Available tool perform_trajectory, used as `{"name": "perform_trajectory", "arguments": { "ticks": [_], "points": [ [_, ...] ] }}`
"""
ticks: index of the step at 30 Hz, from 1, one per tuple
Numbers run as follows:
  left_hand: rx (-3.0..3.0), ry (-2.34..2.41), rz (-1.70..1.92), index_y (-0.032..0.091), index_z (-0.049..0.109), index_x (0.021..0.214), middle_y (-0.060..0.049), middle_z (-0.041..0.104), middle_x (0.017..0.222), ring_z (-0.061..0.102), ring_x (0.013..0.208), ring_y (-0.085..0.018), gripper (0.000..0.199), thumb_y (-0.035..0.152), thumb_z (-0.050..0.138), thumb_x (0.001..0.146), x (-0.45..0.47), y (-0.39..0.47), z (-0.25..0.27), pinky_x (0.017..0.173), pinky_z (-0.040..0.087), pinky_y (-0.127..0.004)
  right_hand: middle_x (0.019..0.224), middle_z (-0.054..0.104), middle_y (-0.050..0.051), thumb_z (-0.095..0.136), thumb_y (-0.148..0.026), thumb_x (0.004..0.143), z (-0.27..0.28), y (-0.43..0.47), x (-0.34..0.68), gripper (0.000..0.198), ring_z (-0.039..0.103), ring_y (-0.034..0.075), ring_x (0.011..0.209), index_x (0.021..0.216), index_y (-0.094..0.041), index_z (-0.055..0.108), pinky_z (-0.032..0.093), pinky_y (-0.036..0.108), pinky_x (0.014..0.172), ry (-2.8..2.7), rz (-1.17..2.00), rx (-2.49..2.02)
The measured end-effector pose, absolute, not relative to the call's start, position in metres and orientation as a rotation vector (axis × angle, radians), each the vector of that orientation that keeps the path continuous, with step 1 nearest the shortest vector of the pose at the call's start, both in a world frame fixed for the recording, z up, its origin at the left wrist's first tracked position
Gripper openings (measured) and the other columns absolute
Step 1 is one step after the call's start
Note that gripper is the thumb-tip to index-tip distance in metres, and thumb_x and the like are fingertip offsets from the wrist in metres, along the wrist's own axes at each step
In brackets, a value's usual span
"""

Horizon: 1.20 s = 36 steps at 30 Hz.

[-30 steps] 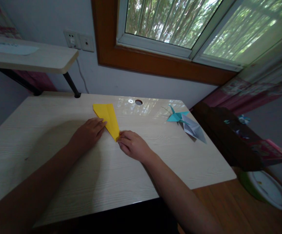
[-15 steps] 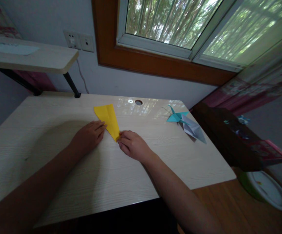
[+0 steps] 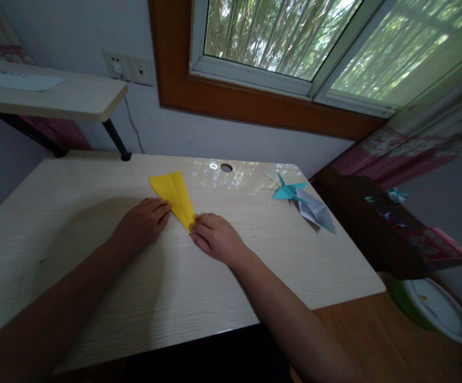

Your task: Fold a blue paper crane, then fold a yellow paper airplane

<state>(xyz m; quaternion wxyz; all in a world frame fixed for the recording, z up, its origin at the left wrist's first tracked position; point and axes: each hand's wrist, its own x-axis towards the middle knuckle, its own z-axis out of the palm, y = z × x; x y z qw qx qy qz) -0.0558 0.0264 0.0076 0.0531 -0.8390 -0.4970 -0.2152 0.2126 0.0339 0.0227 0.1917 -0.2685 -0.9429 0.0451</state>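
A folded sheet of yellow paper (image 3: 176, 194) lies on the desk, wide at its far end and narrowing to a point towards me. My right hand (image 3: 218, 238) pinches that narrow tip between thumb and fingers. On the paper's left edge, about midway along, my left hand (image 3: 143, 222) grips with its fingers held together; its thumb is mostly hidden. Off to the right rests a blue paper crane (image 3: 288, 191), touching a folded piece of pale grey-white paper (image 3: 316, 210).
The light wood-grain desk (image 3: 199, 298) has a round cable hole (image 3: 226, 168) near its back edge. A raised shelf (image 3: 55, 101) on black legs stands at the back left. A window (image 3: 262, 42) is above the desk; a green-and-white basin (image 3: 438, 311) sits at the lower right.
The yellow paper's wide end has shifted slightly left, and my left hand with it. My right hand keeps its hold on the narrow tip.
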Motion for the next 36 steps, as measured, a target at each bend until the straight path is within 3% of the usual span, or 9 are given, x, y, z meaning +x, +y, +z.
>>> {"name": "perform_trajectory", "arguments": {
  "ticks": [6,14,23,29,36],
  "points": [
    [-2.708,-1.351,-0.673,0.016,0.073,0.118,-0.011,0.071,0.119,0.062,0.110,-0.027,0.029,0.026,0.052,0.101,-0.057,0.028,0.007,0.102,0.052,-0.047,0.096,0.064,0.009,0.054,-0.040,0.102,0.025,0.036,0.216,0.028,0.055,0.023,0.092,0.098,-0.018,0.068,0.042,0.037,0.080,-2.659,-0.045,-0.939],
    [-2.777,-1.205,-0.707,0.017,0.069,0.126,-0.010,0.070,0.124,0.060,0.114,-0.026,0.030,0.023,0.052,0.101,-0.050,0.024,0.005,0.103,0.053,-0.045,0.102,0.066,0.011,0.053,-0.035,0.101,0.026,0.034,0.215,0.031,0.053,0.025,0.096,0.125,-0.020,0.067,0.041,0.038,0.081,-2.653,-0.010,-0.994],
    [-2.916,-1.173,-0.710,0.018,0.059,0.139,-0.013,0.062,0.138,0.056,0.131,-0.025,0.039,0.021,0.046,0.102,-0.048,0.022,0.000,0.113,0.048,-0.045,0.101,0.074,0.011,0.045,-0.034,0.104,0.020,0.034,0.207,0.041,0.065,0.022,0.087,0.138,-0.016,0.059,0.046,0.037,0.081,-2.691,0.060,-0.998],
    [-2.769,-1.344,-0.681,0.017,0.064,0.131,-0.016,0.062,0.134,0.057,0.127,-0.028,0.036,0.025,0.046,0.101,-0.045,0.022,0.008,0.111,0.049,-0.048,0.098,0.076,0.010,0.045,-0.033,0.103,0.020,0.030,0.206,0.042,0.068,0.020,0.082,0.140,-0.016,0.058,0.048,0.034,0.079,-2.707,0.053,-1.027],
    [-2.691,-1.371,-0.599,0.016,0.063,0.134,-0.014,0.063,0.136,0.050,0.137,-0.031,0.039,0.026,0.045,0.101,-0.046,0.025,0.009,0.116,0.042,-0.052,0.098,0.077,0.011,0.046,-0.033,0.103,0.021,0.030,0.206,0.041,0.069,0.019,0.081,0.139,-0.017,0.059,0.047,0.034,0.079,-2.723,0.070,-1.018]
  ]
}}
